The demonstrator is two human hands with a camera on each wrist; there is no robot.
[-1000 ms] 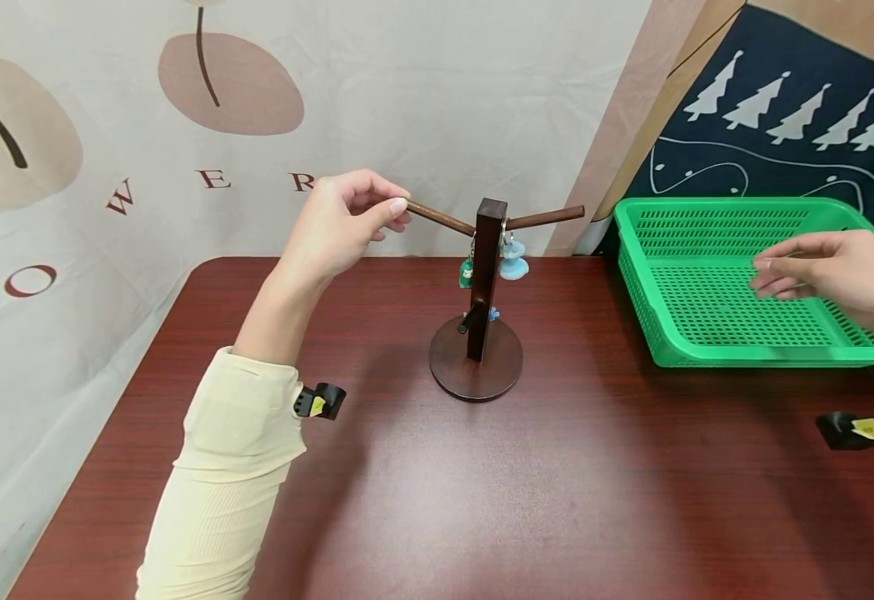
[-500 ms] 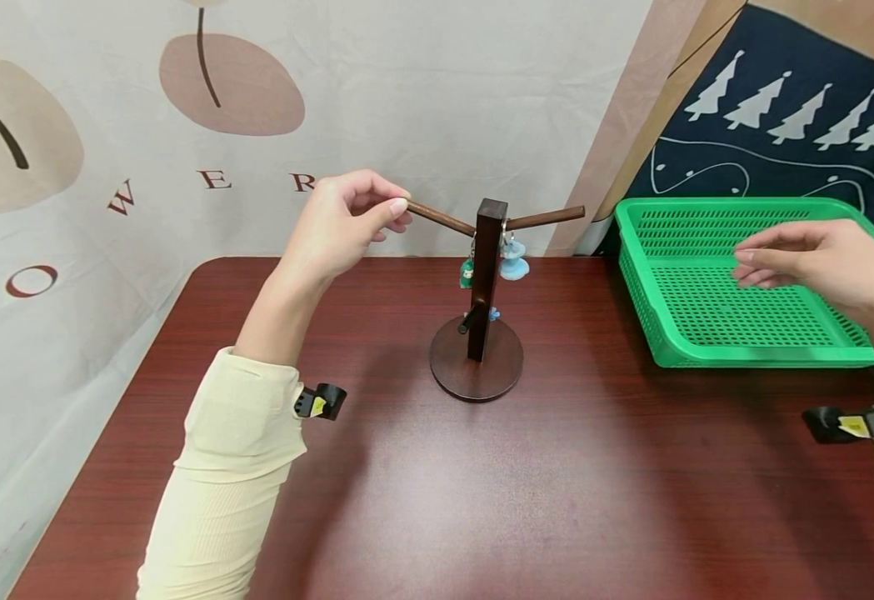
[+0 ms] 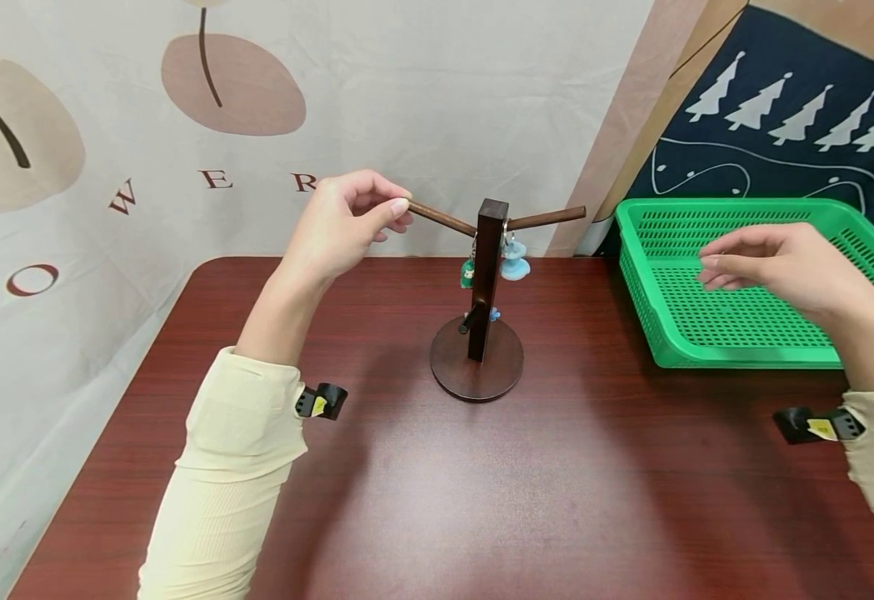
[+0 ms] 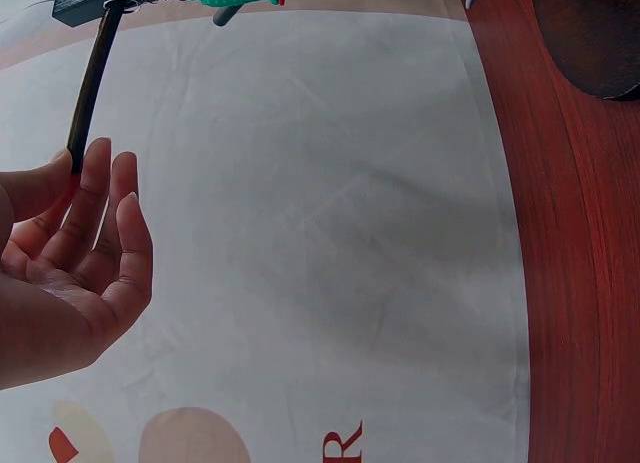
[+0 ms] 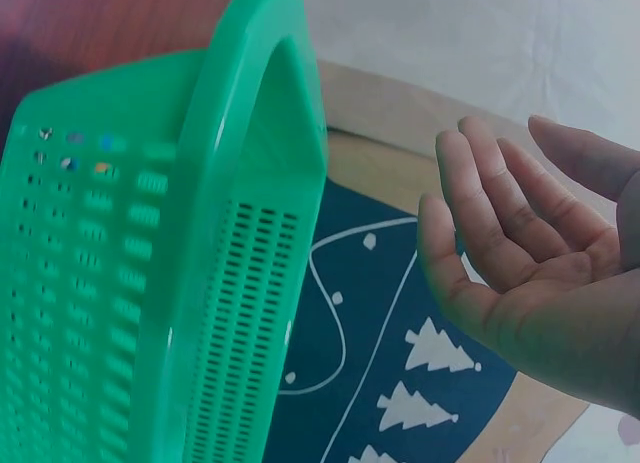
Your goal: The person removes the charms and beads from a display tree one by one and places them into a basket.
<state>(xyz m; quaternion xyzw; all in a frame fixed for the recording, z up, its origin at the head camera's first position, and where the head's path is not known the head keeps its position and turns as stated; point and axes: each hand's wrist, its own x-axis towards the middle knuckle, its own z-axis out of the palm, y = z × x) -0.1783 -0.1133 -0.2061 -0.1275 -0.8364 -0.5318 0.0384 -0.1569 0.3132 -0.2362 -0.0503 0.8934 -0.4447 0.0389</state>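
Observation:
A dark wooden stand point(image 3: 486, 275) with peg arms rises from a round base. My left hand point(image 3: 347, 221) pinches the tip of its upper left peg point(image 3: 442, 218) between thumb and fingers; the left wrist view shows the same grip on the peg point(image 4: 92, 93). From that peg, close to the post, hangs a small green keychain point(image 3: 467, 273). A light blue keychain point(image 3: 515, 262) dangles from the upper right peg point(image 3: 549, 218). Lower down, a small blue item point(image 3: 494, 314) is mostly hidden behind the post. My right hand point(image 3: 777, 265), holding nothing, hovers over the green basket with fingers loosely bent.
The green plastic basket point(image 3: 751, 357) stands at the right on the reddish-brown table point(image 3: 437, 492); its slotted wall fills much of the right wrist view. Behind the table hangs a pale printed cloth point(image 3: 422, 100), and a dark blue tree-patterned one point(image 3: 781, 167) is at the back right.
My right hand has moved left across the basket toward the stand. The left hand keeps its hold on the peg, and the stand and keychains look the same.

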